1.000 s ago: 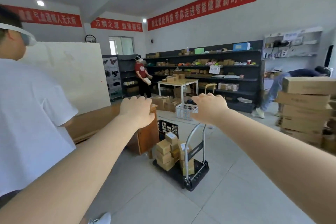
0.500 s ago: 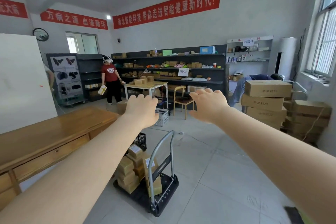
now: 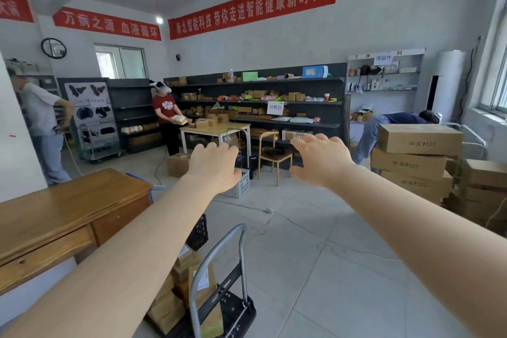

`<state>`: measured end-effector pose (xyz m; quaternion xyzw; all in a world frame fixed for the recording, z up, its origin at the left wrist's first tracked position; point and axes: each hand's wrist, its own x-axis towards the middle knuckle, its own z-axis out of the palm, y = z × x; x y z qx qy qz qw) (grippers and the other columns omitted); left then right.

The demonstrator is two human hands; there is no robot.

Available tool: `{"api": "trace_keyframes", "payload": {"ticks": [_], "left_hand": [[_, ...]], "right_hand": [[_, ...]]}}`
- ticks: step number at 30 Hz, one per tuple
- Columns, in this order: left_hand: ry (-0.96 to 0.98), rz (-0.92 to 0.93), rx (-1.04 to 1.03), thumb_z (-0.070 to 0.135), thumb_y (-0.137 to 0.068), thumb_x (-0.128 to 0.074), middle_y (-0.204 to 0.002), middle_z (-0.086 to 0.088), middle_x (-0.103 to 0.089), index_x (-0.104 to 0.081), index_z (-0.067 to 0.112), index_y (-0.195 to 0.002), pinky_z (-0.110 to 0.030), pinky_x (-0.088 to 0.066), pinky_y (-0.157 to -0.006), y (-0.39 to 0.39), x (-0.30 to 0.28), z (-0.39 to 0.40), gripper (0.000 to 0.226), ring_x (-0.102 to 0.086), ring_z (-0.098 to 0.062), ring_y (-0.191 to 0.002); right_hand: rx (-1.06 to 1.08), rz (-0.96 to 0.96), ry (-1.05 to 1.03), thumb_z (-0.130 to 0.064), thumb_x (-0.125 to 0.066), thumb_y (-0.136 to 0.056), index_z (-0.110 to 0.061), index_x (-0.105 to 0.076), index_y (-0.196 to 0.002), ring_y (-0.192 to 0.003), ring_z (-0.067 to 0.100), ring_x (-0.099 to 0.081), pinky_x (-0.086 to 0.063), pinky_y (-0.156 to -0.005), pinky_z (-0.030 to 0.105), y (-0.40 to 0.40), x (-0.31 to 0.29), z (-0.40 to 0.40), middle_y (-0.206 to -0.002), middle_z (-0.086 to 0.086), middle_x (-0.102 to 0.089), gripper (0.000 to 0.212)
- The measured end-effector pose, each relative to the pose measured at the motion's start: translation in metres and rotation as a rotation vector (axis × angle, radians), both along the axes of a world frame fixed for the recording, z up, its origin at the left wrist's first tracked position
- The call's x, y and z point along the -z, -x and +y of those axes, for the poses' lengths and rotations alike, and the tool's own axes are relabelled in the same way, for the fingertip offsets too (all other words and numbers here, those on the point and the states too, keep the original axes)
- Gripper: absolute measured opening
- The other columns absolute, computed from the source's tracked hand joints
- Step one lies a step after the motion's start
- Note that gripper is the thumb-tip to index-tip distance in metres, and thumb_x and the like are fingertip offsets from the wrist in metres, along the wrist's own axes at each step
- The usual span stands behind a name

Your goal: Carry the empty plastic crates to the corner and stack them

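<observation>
Both my arms reach straight out in front of me at chest height. My left hand (image 3: pixel 214 166) and my right hand (image 3: pixel 319 160) are empty, with fingers loosely extended. A white plastic crate (image 3: pixel 241 186) stands on the floor in the middle of the room, partly hidden behind my left hand. A black plastic crate (image 3: pixel 199 232) sits on the floor beside the wooden desk, mostly hidden by my left forearm. Neither hand touches a crate.
A hand trolley (image 3: pixel 219 291) loaded with small cardboard boxes stands just below me. A wooden desk (image 3: pixel 55 214) is at my left. Large stacked cartons (image 3: pixel 417 159) line the right wall. A white table (image 3: pixel 216 129), a chair (image 3: pixel 275 155), shelves and three other people fill the back.
My view has swung to the right and moved forward. The desk and trolley have shifted left and lower. Both hands stay raised and empty.
</observation>
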<state>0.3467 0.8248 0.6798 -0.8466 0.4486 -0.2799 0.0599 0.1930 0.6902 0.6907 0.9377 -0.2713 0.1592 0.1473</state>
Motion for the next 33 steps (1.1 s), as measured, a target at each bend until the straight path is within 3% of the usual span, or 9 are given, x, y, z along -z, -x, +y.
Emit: {"api": "trace_keyframes", "payload": {"ticks": [7, 13, 17, 25, 33], "left_hand": [[-0.01, 0.007, 0.006, 0.045, -0.096, -0.041, -0.119, -0.004, -0.057, -0.047, 0.017, -0.127, -0.035, -0.04, -0.079, -0.094, 0.016, -0.134, 0.043, -0.053, -0.024, -0.109], [-0.013, 0.028, -0.032, 0.046, -0.095, -0.042, -0.119, -0.004, -0.056, -0.049, 0.018, -0.125, -0.035, -0.042, -0.08, -0.175, 0.013, -0.241, 0.041, -0.053, -0.024, -0.109], [-0.023, 0.017, -0.068, 0.044, -0.095, -0.043, -0.119, -0.004, -0.056, -0.048, 0.017, -0.124, -0.037, -0.041, -0.084, -0.215, 0.019, -0.298, 0.04, -0.053, -0.024, -0.11], [-0.056, 0.032, -0.187, 0.043, -0.095, -0.042, -0.123, -0.004, -0.055, -0.046, 0.018, -0.13, -0.036, -0.041, -0.084, -0.302, 0.026, -0.431, 0.043, -0.052, -0.024, -0.113], [0.011, 0.046, -0.326, 0.04, -0.096, -0.04, -0.124, -0.004, -0.055, -0.047, 0.019, -0.129, -0.036, -0.039, -0.084, -0.384, 0.016, -0.532, 0.039, -0.052, -0.025, -0.114]], "right_hand": [[0.048, 0.091, 0.039, -0.046, -0.047, -0.094, -0.019, -0.031, -0.147, -0.135, 0.028, -0.036, -0.032, -0.106, 0.043, -0.081, 0.008, -0.132, -0.146, 0.005, -0.041, 0.061], [0.07, 0.075, 0.026, -0.046, -0.048, -0.093, -0.021, -0.039, -0.142, -0.129, 0.028, -0.042, -0.035, -0.102, 0.042, -0.157, 0.003, -0.239, -0.14, 0.004, -0.047, 0.056], [0.053, 0.086, 0.035, -0.046, -0.048, -0.093, -0.019, -0.038, -0.142, -0.134, 0.028, -0.037, -0.029, -0.107, 0.045, -0.205, 0.008, -0.301, -0.144, 0.005, -0.044, 0.057], [-0.116, 0.031, 0.028, -0.046, -0.052, -0.091, -0.019, -0.044, -0.136, -0.126, 0.026, -0.044, -0.037, -0.101, 0.043, -0.317, 0.017, -0.451, -0.135, 0.004, -0.05, 0.054], [-0.289, -0.006, 0.026, -0.044, -0.049, -0.093, -0.021, -0.036, -0.144, -0.134, 0.026, -0.038, -0.034, -0.105, 0.044, -0.426, 0.005, -0.573, -0.145, 0.003, -0.043, 0.058]]}}
